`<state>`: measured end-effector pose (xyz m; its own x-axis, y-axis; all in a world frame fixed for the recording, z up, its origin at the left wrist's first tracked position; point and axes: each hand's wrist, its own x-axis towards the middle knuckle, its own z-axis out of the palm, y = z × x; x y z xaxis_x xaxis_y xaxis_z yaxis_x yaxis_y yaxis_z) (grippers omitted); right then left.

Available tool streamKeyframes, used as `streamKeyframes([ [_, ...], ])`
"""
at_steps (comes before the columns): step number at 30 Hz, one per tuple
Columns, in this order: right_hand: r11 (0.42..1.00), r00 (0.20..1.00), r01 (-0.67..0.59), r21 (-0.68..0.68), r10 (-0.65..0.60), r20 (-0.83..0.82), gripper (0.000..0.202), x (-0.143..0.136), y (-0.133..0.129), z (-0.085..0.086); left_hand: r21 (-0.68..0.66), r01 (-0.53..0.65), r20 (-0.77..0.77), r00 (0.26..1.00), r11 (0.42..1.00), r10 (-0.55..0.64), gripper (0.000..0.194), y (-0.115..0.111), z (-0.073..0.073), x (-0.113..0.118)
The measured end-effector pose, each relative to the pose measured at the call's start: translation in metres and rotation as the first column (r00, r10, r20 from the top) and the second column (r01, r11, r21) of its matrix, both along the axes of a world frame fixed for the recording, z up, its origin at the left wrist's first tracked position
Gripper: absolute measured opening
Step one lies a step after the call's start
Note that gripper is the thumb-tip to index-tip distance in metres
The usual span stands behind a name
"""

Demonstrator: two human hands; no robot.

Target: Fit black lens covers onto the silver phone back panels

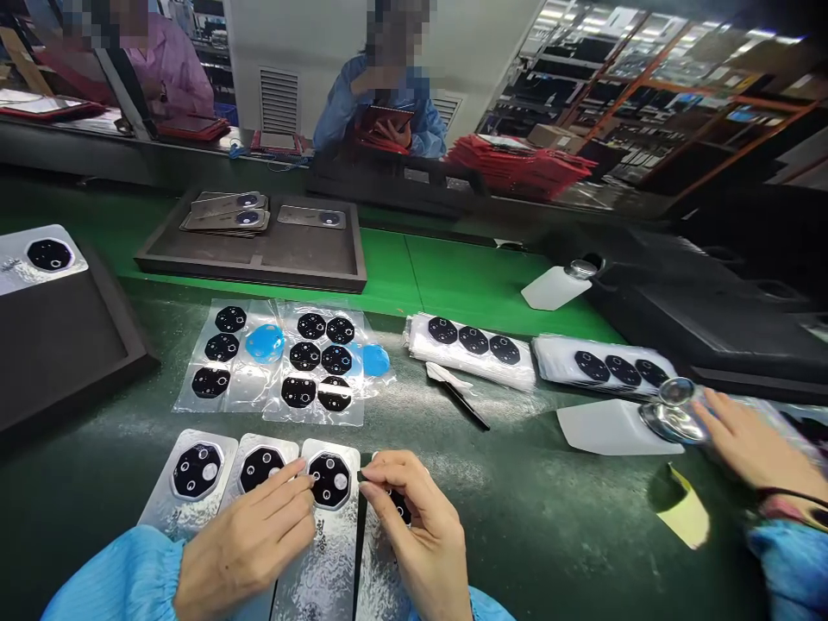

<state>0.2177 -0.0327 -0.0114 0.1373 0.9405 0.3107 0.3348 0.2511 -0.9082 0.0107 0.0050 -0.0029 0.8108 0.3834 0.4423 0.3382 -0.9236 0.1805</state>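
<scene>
Several silver phone back covers (316, 561) lie side by side in front of me, each with a black octagonal camera lens plate (329, 479) near its top. My left hand (252, 535) rests over the second and third covers, fingers stretched out. Its fingertips touch the left edge of the third cover's lens plate. At that cover's right edge, my right hand (420, 526) curls with thumb and forefinger close together in a pinch. Whatever they hold, if anything, cannot be made out. Behind the right hand, a fourth cover is partly hidden.
Plastic sheets (259, 392) carry black lens plates and blue film. Beyond are stacked lens packs (469, 349), a black tweezer-like tool (466, 405), white bottles (611, 427) and dark trays (252, 272). A co-worker's hand (756, 440) reaches in from the right, beside yellow paper (686, 513).
</scene>
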Motion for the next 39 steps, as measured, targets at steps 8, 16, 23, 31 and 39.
streamKeyframes([
  [8, 1.000, 0.995, -0.028, -0.014, 0.029, 0.094, 0.012, -0.003, 0.000, 0.005, 0.030, -0.012, -0.016, 1.000, 0.999, 0.012, 0.023, -0.001, -0.002, 0.000],
  [16, 0.998, 0.917, -0.053, 0.031, 0.037, 0.397, 0.019, -0.011, 0.012, 0.009, 0.052, -0.008, -0.050, 0.999, 0.999, 0.010, 0.024, -0.002, -0.003, 0.003],
  [23, 0.980, 0.789, -0.084, 0.181, -0.045, 0.613, 0.023, -0.030, 0.016, 0.003, 0.078, -0.030, -0.069, 0.997, 0.996, 0.036, 0.025, -0.002, -0.002, 0.005],
  [31, 0.980, 0.755, -0.041, 0.196, -0.098, 0.648, 0.030, -0.029, 0.018, 0.006, 0.113, -0.041, -0.073, 0.996, 0.993, 0.050, 0.027, -0.003, -0.002, 0.007],
  [39, 0.984, 0.745, -0.073, 0.165, -0.057, 0.664, 0.031, -0.032, 0.018, 0.003, 0.113, -0.057, -0.055, 0.996, 0.992, 0.064, 0.025, -0.003, 0.000, 0.008],
])
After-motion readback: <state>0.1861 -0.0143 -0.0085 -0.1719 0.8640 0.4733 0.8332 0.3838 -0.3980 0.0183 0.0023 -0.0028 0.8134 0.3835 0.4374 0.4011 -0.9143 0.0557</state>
